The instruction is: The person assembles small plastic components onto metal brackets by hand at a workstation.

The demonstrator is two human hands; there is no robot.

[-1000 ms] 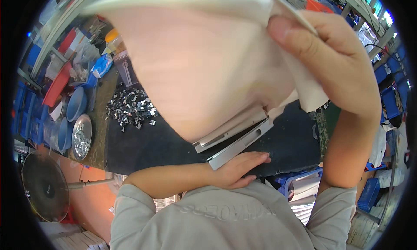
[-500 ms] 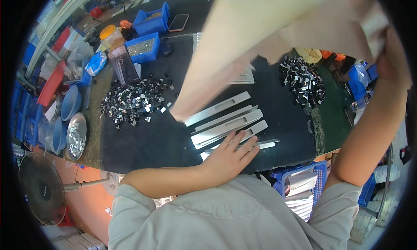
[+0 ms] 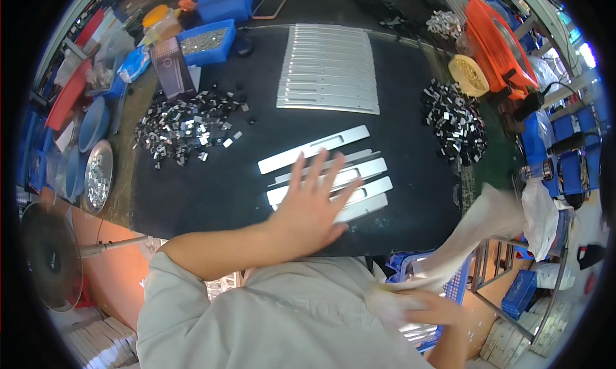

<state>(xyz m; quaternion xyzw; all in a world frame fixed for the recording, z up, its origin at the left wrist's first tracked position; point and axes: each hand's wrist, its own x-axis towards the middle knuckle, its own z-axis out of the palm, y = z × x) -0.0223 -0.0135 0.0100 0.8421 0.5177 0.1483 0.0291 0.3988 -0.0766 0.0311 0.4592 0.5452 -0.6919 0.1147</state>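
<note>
My left hand (image 3: 305,212) lies over several loose silver metal strips with slots, fingers spread, covering part of them. One slotted strip (image 3: 314,149) lies just beyond its fingertips; another strip (image 3: 364,207) shows to its right. Low at the right, beside my shirt, my right hand (image 3: 433,308) is smeared by motion and closed on a pale, thin sheet (image 3: 478,221), which looks like paper. The sheet trails up over the table's front right corner. A neat row of silver strips (image 3: 328,67) lies farther back on the black mat.
Piles of small black-and-silver parts lie left (image 3: 189,125) and right (image 3: 454,122). Blue trays (image 3: 208,42) and a phone (image 3: 270,6) sit at the back left. A yellow bowl (image 3: 468,76) and orange basket (image 3: 500,42) stand right. A blue crate (image 3: 454,285) is below the edge.
My right hand has swung the pale sheet from high over the table down to the lower right, uncovering the row of strips. My left hand has shifted left and farther onto the loose strips.
</note>
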